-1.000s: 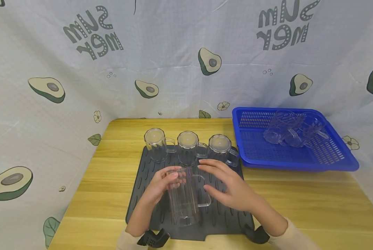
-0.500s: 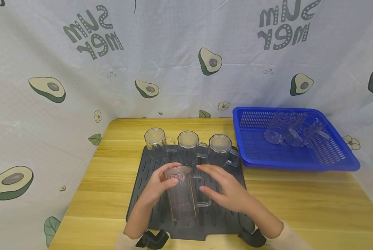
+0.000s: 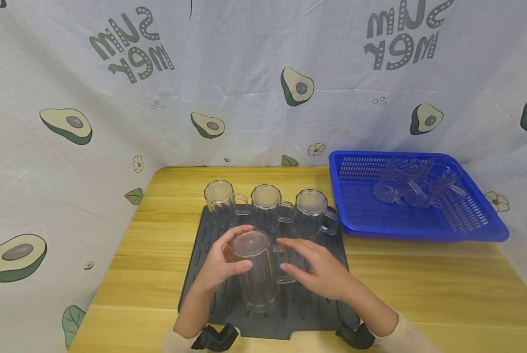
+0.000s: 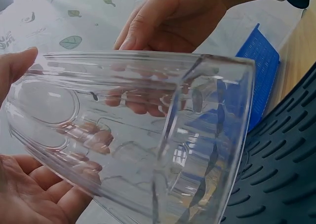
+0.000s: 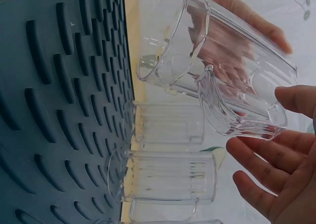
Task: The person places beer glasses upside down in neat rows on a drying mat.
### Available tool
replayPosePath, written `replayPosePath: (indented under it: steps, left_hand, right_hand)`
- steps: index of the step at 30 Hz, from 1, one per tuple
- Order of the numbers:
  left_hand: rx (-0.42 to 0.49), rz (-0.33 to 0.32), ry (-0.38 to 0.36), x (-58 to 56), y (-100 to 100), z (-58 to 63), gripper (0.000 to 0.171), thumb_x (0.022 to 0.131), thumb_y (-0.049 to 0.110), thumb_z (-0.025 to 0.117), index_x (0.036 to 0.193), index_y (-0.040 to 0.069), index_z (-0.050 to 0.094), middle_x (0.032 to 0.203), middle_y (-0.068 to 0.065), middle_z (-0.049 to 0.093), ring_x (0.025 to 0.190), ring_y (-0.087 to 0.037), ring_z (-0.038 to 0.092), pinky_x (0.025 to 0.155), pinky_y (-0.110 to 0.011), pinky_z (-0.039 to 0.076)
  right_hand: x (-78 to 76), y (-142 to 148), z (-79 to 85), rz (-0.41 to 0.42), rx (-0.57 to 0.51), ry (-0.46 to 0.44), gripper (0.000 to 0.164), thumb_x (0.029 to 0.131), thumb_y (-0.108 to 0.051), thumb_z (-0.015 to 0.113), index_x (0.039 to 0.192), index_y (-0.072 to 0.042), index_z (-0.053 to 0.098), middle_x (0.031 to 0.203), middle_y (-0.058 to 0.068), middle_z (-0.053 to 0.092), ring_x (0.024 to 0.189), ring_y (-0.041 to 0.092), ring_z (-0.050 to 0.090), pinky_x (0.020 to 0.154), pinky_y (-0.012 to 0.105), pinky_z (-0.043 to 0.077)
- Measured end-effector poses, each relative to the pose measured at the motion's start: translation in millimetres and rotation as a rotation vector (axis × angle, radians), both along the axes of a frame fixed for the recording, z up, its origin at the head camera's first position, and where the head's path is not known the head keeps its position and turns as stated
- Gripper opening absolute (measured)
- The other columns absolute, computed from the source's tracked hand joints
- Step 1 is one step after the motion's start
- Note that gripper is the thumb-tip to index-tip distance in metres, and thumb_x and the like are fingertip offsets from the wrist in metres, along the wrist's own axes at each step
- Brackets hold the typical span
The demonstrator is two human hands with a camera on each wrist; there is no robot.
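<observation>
My left hand [image 3: 216, 265] grips the upturned mug [image 3: 258, 282], right hand [image 3: 319, 268] loose near its handle [image 5: 217, 110]; one-handed hold could slip.

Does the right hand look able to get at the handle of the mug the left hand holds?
Very likely yes: the handle points toward the right hand, which is close beside it, and nothing seems to stand between. The left hand grips the mug on the opposite side, leaving the handle free.
</observation>
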State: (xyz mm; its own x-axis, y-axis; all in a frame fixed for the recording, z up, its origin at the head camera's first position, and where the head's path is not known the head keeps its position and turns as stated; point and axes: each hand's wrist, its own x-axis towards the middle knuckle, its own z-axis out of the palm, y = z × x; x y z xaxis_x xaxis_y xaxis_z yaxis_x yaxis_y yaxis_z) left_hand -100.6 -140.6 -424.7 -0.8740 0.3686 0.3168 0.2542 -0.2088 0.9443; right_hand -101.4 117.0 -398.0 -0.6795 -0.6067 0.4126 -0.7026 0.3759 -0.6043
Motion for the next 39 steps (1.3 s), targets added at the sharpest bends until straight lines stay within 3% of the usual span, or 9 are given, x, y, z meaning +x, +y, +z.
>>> replayPosePath:
  steps: [3,11,21,29,33,39]
  left_hand:
    - [-0.008,-0.011,0.029,0.2,-0.7,-0.3,0.074,0.083,0.028,0.078,0.136,-0.009,0.042,0.123,-0.008,0.057,0.107,-0.019,0.059,0.086,-0.036,0.052]
    - [-0.039,-0.017,0.097,0.5,-1.5,-0.9,0.074,0.084,0.027,0.078,0.137,-0.008,0.042,0.126,-0.024,0.054,0.109,-0.019,0.06,0.09,-0.037,0.051]
    - [-0.065,-0.049,0.108,1.9,-5.2,-3.6,0.073,0.085,0.025,0.077,0.14,-0.006,0.041,0.127,-0.02,0.055,0.11,-0.021,0.059,0.093,-0.036,0.049]
    - [-0.049,-0.094,0.127,3.1,-12.8,-7.8,0.073,0.086,0.018,0.075,0.143,-0.006,0.037,0.132,-0.017,0.053,0.114,-0.021,0.057,0.094,-0.036,0.048]
    - [-0.056,-0.054,0.109,5.5,-16.4,-8.1,0.077,0.085,0.022,0.077,0.146,-0.004,0.037,0.133,-0.019,0.053,0.116,-0.022,0.057,0.096,-0.036,0.047]
    - [-0.077,0.096,0.09,6.9,-22.2,-14.1,0.074,0.084,0.027,0.078,0.143,-0.002,0.043,0.13,-0.012,0.058,0.118,-0.02,0.055,0.1,-0.032,0.043]
  right_hand:
    - [0.6,-1.0,-0.2,0.007,0.004,-0.027,0.043,0.093,-0.014,0.067,0.133,-0.003,0.055,0.118,0.004,0.066,0.104,0.02,0.064,0.083,0.041,0.055]
    - [1.3,-4.7,-1.1,0.019,0.024,-0.11,0.038,0.097,-0.017,0.061,0.131,-0.002,0.056,0.107,0.0,0.069,0.098,0.013,0.065,0.078,0.035,0.056]
    - [-1.0,-9.8,-4.5,0.074,-0.017,-0.13,0.017,0.099,-0.011,0.057,0.112,-0.004,0.066,0.104,0.001,0.07,0.095,0.013,0.067,0.079,0.031,0.056]
    - [-2.9,-15.2,-11.8,0.12,-0.069,-0.183,0.018,0.097,-0.008,0.059,0.111,0.0,0.068,0.102,0.005,0.072,0.094,0.017,0.069,0.079,0.031,0.057]
    - [-4.6,-19.5,-14.4,0.116,-0.097,-0.192,0.021,0.097,-0.007,0.06,0.113,0.003,0.068,0.103,0.009,0.072,0.094,0.019,0.069,0.078,0.031,0.057]
    - [-9.0,-28.5,-15.1,0.082,-0.132,-0.218,0.021,0.096,-0.008,0.062,0.113,0.002,0.069,0.104,0.009,0.072,0.09,0.015,0.069,0.075,0.029,0.057]
